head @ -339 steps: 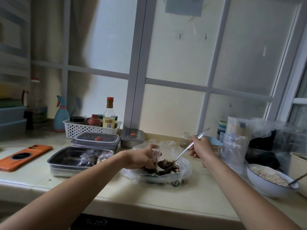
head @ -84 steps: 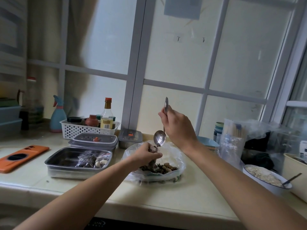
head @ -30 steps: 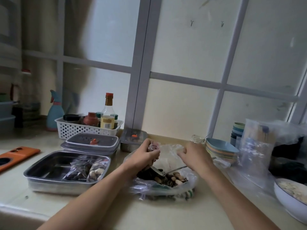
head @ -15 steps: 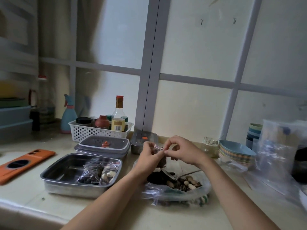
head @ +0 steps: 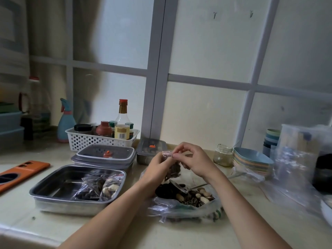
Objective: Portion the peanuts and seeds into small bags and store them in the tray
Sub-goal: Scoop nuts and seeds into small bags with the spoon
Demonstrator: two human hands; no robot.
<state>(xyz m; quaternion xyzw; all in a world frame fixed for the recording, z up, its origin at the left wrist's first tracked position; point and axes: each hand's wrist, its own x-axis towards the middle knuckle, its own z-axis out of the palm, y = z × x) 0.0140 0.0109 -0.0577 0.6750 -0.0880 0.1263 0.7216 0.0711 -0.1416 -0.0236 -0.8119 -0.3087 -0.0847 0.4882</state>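
A small clear bag (head: pixel 173 169) filled with dark seeds hangs between my hands above the big bag. My left hand (head: pixel 158 168) holds it from the left, and my right hand (head: pixel 193 161) pinches its pink zip strip at the top. Below them lies the big open plastic bag (head: pixel 183 205) of peanuts and seeds, with a metal spoon (head: pixel 181 186) resting in it. To the left stands the steel tray (head: pixel 53 184), holding two filled small bags (head: pixel 98 186).
Lidded containers (head: pixel 106 155), a white basket of bottles (head: pixel 100 139) and an orange phone (head: pixel 19 172) lie left and behind. A glass jar (head: pixel 222 155), stacked plates (head: pixel 251 161), clear bags (head: pixel 296 159) and a bowl rim sit to the right.
My right hand has laid the spoon down in the big bag and come up to the small bag's top. Both hands now hold the small bag a little higher.
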